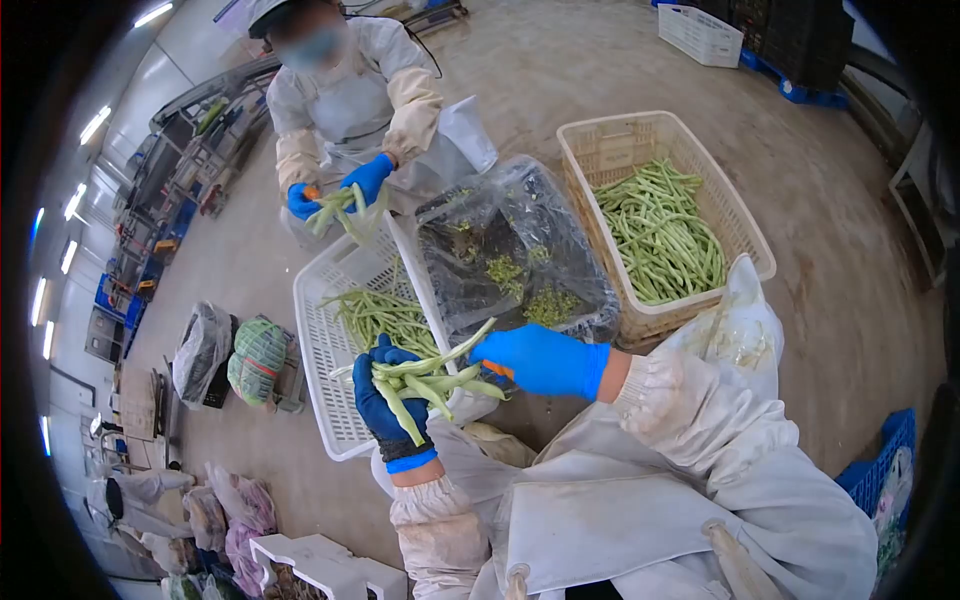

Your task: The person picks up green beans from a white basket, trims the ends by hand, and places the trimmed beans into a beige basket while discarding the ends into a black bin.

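My left hand (385, 405), in a dark blue glove, grips a bunch of green beans (430, 380) over the near corner of a white basket (322, 355). My right hand (535, 358), in a bright blue glove, pinches the right end of that bunch; something small and orange shows under its fingers. The white basket holds more green beans (385, 315). Beyond my right hand a container lined with clear plastic (510, 250) holds small green trimmings (548, 305).
A beige basket (600, 150) at right is full of green beans (660, 235). Across the white basket a co-worker in white with blue gloves (368, 178) holds beans. Bags lie on the floor at left (258, 360). A white crate (700, 33) stands far back.
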`<control>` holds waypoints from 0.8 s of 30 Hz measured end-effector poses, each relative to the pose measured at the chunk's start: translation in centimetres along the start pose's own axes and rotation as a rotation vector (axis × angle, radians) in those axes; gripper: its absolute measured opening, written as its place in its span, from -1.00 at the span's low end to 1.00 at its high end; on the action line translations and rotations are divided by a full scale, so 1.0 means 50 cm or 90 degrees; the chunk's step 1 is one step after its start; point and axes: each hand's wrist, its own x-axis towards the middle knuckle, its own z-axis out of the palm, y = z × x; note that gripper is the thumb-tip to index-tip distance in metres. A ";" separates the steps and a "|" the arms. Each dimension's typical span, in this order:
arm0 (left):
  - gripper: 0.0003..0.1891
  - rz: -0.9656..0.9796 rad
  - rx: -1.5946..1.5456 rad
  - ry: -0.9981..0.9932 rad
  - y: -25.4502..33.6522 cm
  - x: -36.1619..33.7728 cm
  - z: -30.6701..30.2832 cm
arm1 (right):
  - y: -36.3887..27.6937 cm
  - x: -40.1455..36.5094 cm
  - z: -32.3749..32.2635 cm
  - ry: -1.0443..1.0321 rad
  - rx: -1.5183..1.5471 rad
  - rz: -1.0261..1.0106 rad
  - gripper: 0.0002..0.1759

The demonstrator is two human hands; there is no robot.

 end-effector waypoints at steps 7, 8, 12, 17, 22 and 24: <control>-0.63 0.007 -0.077 -0.026 -0.003 0.002 -0.001 | 0.036 -0.015 0.021 0.256 0.162 0.032 -0.82; -0.67 0.055 -0.080 -0.020 -0.001 0.001 -0.003 | 0.049 -0.015 0.017 0.366 0.495 0.158 -0.82; -0.77 0.182 0.051 -0.016 0.069 0.010 -0.026 | 0.191 -0.059 -0.066 0.487 0.226 0.223 -0.74; -0.52 0.127 -0.137 -0.054 0.043 0.006 -0.030 | 0.050 -0.037 -0.023 0.229 0.061 0.047 -0.62; -0.51 0.134 -0.086 -0.068 0.029 0.009 -0.028 | -0.035 -0.024 0.009 0.078 0.142 0.120 -0.70; -0.51 0.139 -0.060 -0.088 0.027 0.006 -0.026 | -0.024 -0.019 0.024 0.119 0.132 0.114 -0.76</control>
